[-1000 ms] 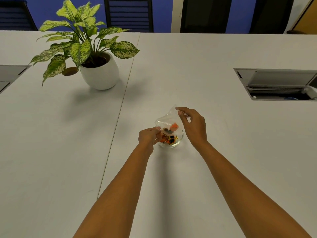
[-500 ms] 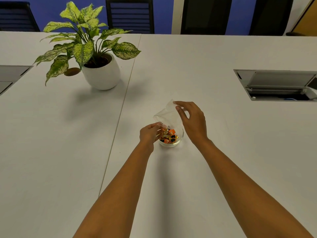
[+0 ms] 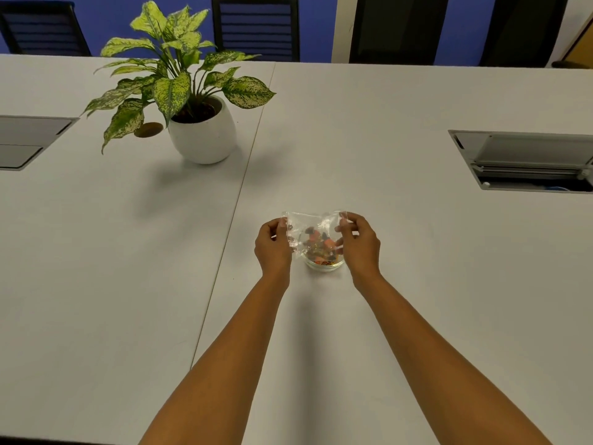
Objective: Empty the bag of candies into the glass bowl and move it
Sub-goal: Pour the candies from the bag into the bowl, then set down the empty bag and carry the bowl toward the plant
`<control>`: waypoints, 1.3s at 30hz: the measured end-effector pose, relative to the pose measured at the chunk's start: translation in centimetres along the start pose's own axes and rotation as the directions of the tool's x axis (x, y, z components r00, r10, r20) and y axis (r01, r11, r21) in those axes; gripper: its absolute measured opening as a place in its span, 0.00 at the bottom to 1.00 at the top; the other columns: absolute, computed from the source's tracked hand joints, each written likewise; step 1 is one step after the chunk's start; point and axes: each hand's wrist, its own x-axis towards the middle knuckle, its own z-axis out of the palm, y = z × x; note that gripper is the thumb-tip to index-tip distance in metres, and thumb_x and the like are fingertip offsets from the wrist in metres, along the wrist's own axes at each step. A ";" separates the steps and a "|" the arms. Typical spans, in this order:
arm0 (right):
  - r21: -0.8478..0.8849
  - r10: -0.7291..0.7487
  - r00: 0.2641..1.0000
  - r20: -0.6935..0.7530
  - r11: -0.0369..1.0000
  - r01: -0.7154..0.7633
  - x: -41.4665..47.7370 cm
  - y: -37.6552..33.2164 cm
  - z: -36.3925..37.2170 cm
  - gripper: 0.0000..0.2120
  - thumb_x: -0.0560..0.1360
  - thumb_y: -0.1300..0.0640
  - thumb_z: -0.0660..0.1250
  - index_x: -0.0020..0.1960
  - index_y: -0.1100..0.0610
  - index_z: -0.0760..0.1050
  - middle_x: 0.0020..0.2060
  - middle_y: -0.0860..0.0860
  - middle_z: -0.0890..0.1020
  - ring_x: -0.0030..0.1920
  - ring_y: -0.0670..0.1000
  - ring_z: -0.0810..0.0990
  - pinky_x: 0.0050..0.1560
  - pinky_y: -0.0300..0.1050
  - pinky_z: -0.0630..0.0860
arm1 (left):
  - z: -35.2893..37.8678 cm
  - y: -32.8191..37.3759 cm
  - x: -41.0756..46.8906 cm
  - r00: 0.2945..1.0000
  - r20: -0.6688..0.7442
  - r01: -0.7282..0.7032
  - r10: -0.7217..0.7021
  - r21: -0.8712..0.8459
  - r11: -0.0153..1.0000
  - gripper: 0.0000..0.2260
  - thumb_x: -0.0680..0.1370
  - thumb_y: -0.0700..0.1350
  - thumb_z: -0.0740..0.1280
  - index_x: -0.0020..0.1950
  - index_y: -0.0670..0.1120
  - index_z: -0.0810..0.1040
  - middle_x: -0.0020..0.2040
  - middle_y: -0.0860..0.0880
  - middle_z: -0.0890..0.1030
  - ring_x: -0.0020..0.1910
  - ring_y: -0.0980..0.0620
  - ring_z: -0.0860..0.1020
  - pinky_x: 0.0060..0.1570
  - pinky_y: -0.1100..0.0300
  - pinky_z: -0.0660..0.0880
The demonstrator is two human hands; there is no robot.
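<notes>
Currently, the clear bag (image 3: pixel 316 224) is being pinched by left hand (image 3: pixel 273 247) and right hand (image 3: pixel 359 244) fingertips, partly obscuring the glass bowl (image 3: pixel 324 264); its candies (image 3: pixel 319 244) are possibly being seen through it.

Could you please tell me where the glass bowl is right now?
In the head view, the glass bowl sits on the white table, centre frame, between both hands beneath the plastic bag.

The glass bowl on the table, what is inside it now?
The glass bowl holds small candies, orange, black and yellow. The clear plastic bag, held over it by the left hand and right hand, covers most of the bowl, so how full it is cannot be told.
</notes>
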 end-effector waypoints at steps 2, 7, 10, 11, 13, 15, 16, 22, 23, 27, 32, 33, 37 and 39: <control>-0.034 0.017 0.999 -0.027 0.999 -0.018 -1.1 1.2 0.7 0.10 0.78 0.59 0.62 0.58 0.55 0.76 0.43 0.49 0.79 0.35 0.49 0.79 0.35 0.39 0.80 | -1.1 -0.9 -0.2 0.997 -0.025 -0.078 0.079 0.049 0.996 0.09 0.79 0.42 0.63 0.57 0.44 0.78 0.53 0.43 0.80 0.47 0.49 0.77 0.46 0.62 0.79; -0.085 0.014 1.000 -0.021 0.996 -0.015 -4.8 3.8 2.7 0.08 0.78 0.57 0.63 0.55 0.56 0.77 0.33 0.42 0.77 0.26 0.46 0.76 0.29 0.46 0.78 | -4.4 -3.1 -0.8 0.985 -0.065 -0.147 0.163 0.196 0.970 0.09 0.79 0.42 0.62 0.56 0.47 0.79 0.53 0.46 0.81 0.51 0.48 0.79 0.48 0.59 0.79; -0.078 0.038 0.999 0.036 0.996 -0.035 -6.8 5.3 3.6 0.08 0.77 0.56 0.64 0.55 0.55 0.76 0.36 0.46 0.80 0.25 0.46 0.76 0.22 0.38 0.72 | -7.0 -4.4 -1.3 0.982 -0.066 -0.151 0.175 0.269 0.951 0.10 0.79 0.44 0.62 0.58 0.47 0.79 0.56 0.47 0.81 0.55 0.48 0.79 0.56 0.54 0.78; -0.070 0.052 0.997 0.055 0.996 -0.048 -7.5 5.8 3.9 0.08 0.77 0.57 0.64 0.56 0.55 0.76 0.37 0.48 0.81 0.25 0.46 0.76 0.21 0.36 0.71 | -8.0 -4.9 -1.5 0.982 -0.059 -0.153 0.178 0.296 0.943 0.11 0.79 0.44 0.62 0.59 0.47 0.79 0.58 0.47 0.81 0.56 0.48 0.79 0.57 0.53 0.78; -0.066 0.092 0.991 0.097 0.994 -0.085 -8.8 6.7 4.4 0.09 0.78 0.59 0.63 0.57 0.55 0.76 0.40 0.51 0.82 0.28 0.47 0.77 0.21 0.34 0.72 | -9.8 -5.7 -1.8 0.984 -0.037 -0.150 0.174 0.354 0.923 0.12 0.80 0.46 0.60 0.62 0.48 0.77 0.60 0.47 0.80 0.58 0.47 0.78 0.58 0.49 0.78; -0.077 0.120 0.982 0.145 0.991 -0.109 -10.1 7.6 5.1 0.10 0.78 0.63 0.62 0.58 0.55 0.75 0.42 0.52 0.82 0.31 0.48 0.79 0.25 0.35 0.75 | -11.4 -6.5 -2.1 0.986 -0.027 -0.136 0.162 0.410 0.902 0.13 0.80 0.46 0.59 0.64 0.49 0.75 0.61 0.46 0.79 0.58 0.46 0.78 0.57 0.47 0.78; -0.090 0.127 0.978 0.166 0.990 -0.113 -10.8 8.0 5.4 0.11 0.78 0.64 0.61 0.59 0.56 0.75 0.43 0.53 0.82 0.32 0.49 0.79 0.29 0.36 0.77 | -12.2 -6.8 -2.2 0.988 -0.033 -0.121 0.151 0.443 0.888 0.14 0.81 0.46 0.58 0.64 0.50 0.74 0.61 0.46 0.79 0.57 0.46 0.78 0.56 0.47 0.79; -0.295 0.084 0.974 0.208 0.955 -0.019 -13.6 9.7 6.9 0.13 0.77 0.65 0.63 0.59 0.57 0.75 0.43 0.54 0.84 0.45 0.51 0.81 0.49 0.43 0.77 | -15.6 -8.7 -2.7 0.988 -0.079 -0.069 0.131 0.531 0.844 0.15 0.80 0.42 0.59 0.66 0.50 0.73 0.55 0.45 0.81 0.49 0.48 0.79 0.50 0.54 0.77; -0.311 0.078 0.974 0.212 0.950 -0.009 -13.8 9.8 7.1 0.12 0.77 0.65 0.63 0.59 0.57 0.76 0.43 0.54 0.84 0.45 0.51 0.81 0.50 0.43 0.78 | -15.9 -8.9 -2.8 0.988 -0.086 -0.063 0.127 0.529 0.846 0.15 0.80 0.41 0.59 0.66 0.49 0.74 0.55 0.44 0.81 0.50 0.47 0.79 0.52 0.54 0.77; -0.372 0.059 0.974 0.218 0.928 0.027 -14.9 10.1 7.8 0.11 0.77 0.63 0.62 0.58 0.56 0.76 0.45 0.51 0.81 0.46 0.49 0.79 0.48 0.39 0.76 | -17.0 -9.7 -3.3 0.985 -0.115 -0.051 0.132 0.531 0.846 0.14 0.80 0.40 0.60 0.64 0.45 0.76 0.56 0.43 0.81 0.55 0.46 0.78 0.57 0.53 0.76; -0.420 0.036 0.964 0.264 0.904 0.082 -16.0 10.4 8.0 0.14 0.77 0.66 0.62 0.60 0.57 0.75 0.49 0.52 0.78 0.49 0.49 0.77 0.50 0.38 0.75 | -18.0 -10.8 -3.8 0.981 -0.134 -0.045 0.141 0.550 0.834 0.13 0.79 0.39 0.61 0.63 0.42 0.76 0.55 0.42 0.81 0.54 0.45 0.78 0.55 0.56 0.74; -0.420 0.036 0.961 0.273 0.903 0.086 -16.0 10.4 8.1 0.15 0.76 0.66 0.62 0.61 0.57 0.74 0.51 0.52 0.78 0.50 0.49 0.77 0.52 0.39 0.76 | -18.1 -10.9 -3.8 0.980 -0.138 -0.042 0.142 0.553 0.832 0.13 0.79 0.39 0.61 0.63 0.42 0.76 0.54 0.43 0.80 0.54 0.45 0.78 0.55 0.57 0.74; -0.404 0.017 0.960 0.281 0.909 0.102 -16.1 10.3 8.1 0.19 0.75 0.68 0.63 0.64 0.56 0.71 0.52 0.53 0.77 0.51 0.50 0.77 0.53 0.41 0.77 | -18.1 -11.1 -3.8 0.978 -0.141 -0.047 0.156 0.579 0.814 0.13 0.79 0.39 0.61 0.62 0.40 0.76 0.55 0.43 0.79 0.53 0.45 0.78 0.54 0.58 0.74; -0.400 0.028 0.959 0.283 0.912 0.091 -16.1 10.2 8.1 0.21 0.75 0.69 0.63 0.66 0.56 0.70 0.53 0.52 0.77 0.51 0.51 0.77 0.54 0.44 0.78 | -18.1 -11.3 -3.8 0.977 -0.146 -0.043 0.156 0.578 0.815 0.13 0.79 0.39 0.61 0.63 0.40 0.76 0.56 0.42 0.79 0.53 0.45 0.78 0.54 0.58 0.74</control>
